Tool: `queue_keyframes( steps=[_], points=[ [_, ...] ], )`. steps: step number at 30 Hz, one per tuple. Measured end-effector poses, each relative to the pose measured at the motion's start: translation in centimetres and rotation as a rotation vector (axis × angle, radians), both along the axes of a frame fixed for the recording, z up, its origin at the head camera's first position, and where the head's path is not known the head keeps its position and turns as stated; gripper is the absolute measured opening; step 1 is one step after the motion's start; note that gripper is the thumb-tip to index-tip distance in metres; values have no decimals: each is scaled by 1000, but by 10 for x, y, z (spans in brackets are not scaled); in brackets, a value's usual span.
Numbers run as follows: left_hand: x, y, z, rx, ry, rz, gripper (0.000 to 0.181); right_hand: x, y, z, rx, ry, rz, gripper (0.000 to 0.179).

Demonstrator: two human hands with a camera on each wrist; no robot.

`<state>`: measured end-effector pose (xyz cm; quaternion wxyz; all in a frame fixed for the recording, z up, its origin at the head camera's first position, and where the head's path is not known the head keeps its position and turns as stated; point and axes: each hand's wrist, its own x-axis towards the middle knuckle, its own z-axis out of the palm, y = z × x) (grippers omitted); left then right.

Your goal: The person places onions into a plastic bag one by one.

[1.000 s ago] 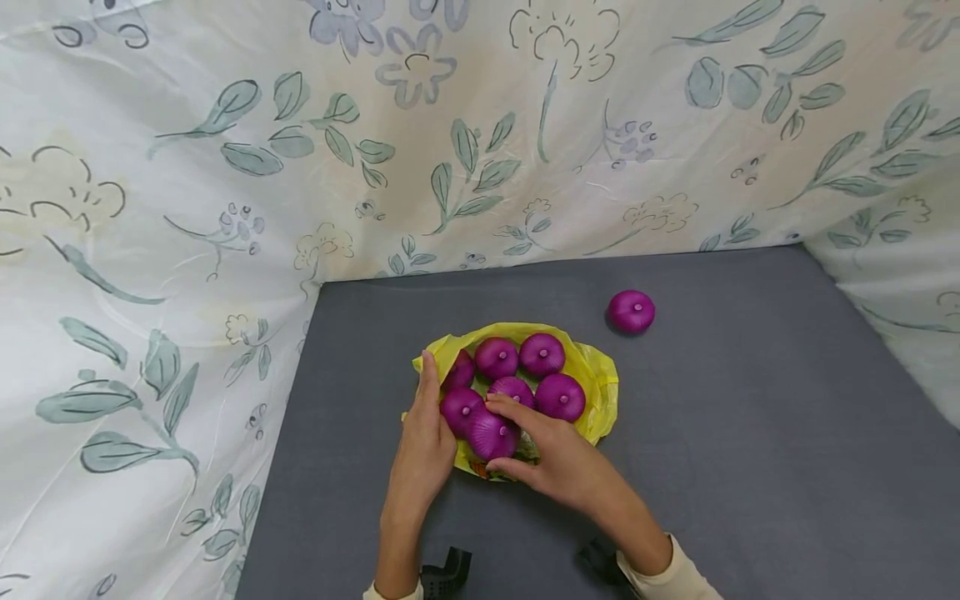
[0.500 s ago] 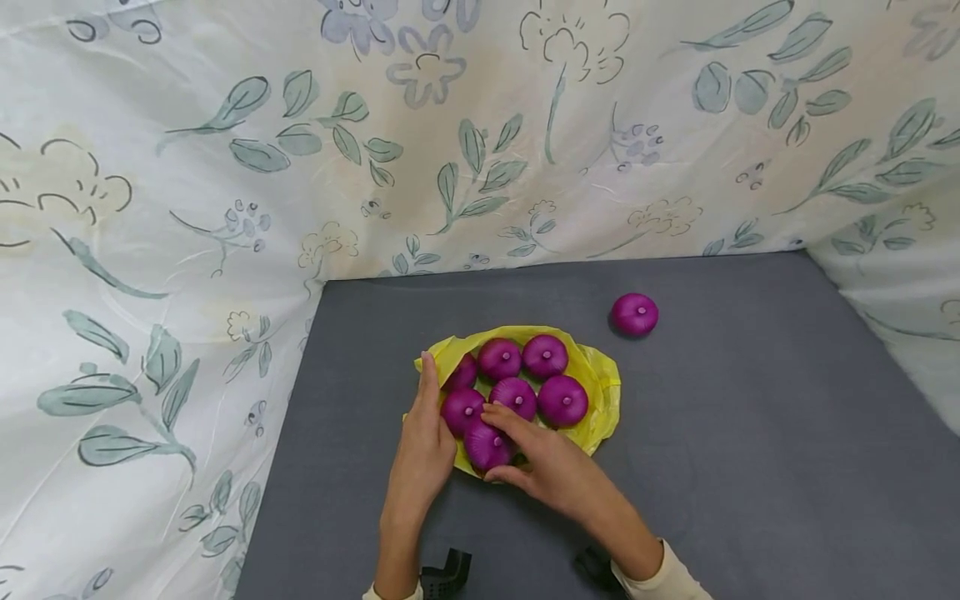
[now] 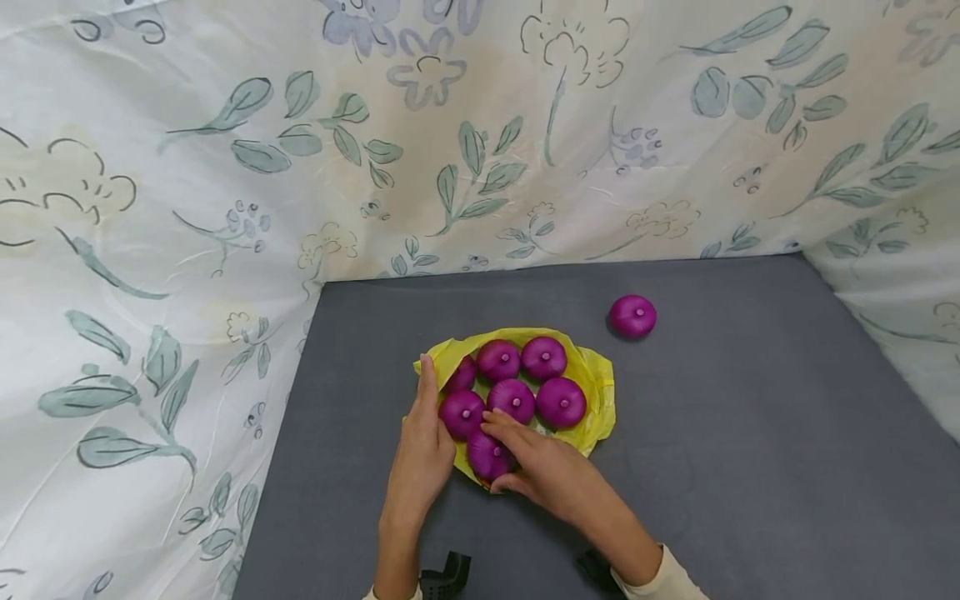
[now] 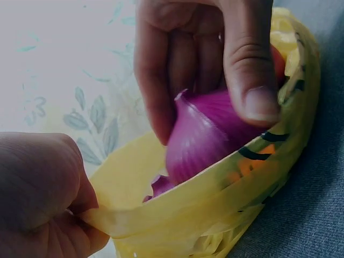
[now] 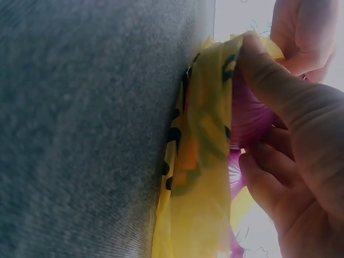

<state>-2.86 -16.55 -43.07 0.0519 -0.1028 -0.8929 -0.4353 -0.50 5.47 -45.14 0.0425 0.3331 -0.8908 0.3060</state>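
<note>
A yellow plastic bag (image 3: 602, 392) stands open on the table with several purple onions (image 3: 543, 358) inside. My left hand (image 3: 424, 446) is at its left side; in the left wrist view its thumb and fingers pinch the bag's rim (image 4: 102, 219). My right hand (image 3: 558, 473) reaches in at the near side and grips an onion (image 3: 487, 456), its thumb toward the rim and its fingers on the far side. In the left wrist view that onion (image 4: 201, 137) sits partly below the rim, stem end showing.
A single onion (image 3: 632, 317) lies on the dark grey tabletop (image 3: 720, 433) behind the bag and to its right. Floral cloth (image 3: 480, 142) hangs along the back and both sides of the table.
My right hand has lowered the onion into the near side of the bag, toward me. My left hand keeps its place at the rim. The lone onion has stayed put.
</note>
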Motion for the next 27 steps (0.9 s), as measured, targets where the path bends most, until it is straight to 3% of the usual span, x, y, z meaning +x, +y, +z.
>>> queue_keyframes(
  steps=[11,17,22,27],
  points=[
    [1,-1,1,-12,34,-7,87,1,2,4,-40,-76,6,80],
    [1,0,1,-8,41,-5,87,-2,9,9,-115,-32,-30,76],
    [1,1,1,-9,45,-9,88,-10,25,16,-202,28,-97,73],
    [1,2,1,-15,35,-7,84,-17,46,25,-235,36,-220,73]
  ],
)
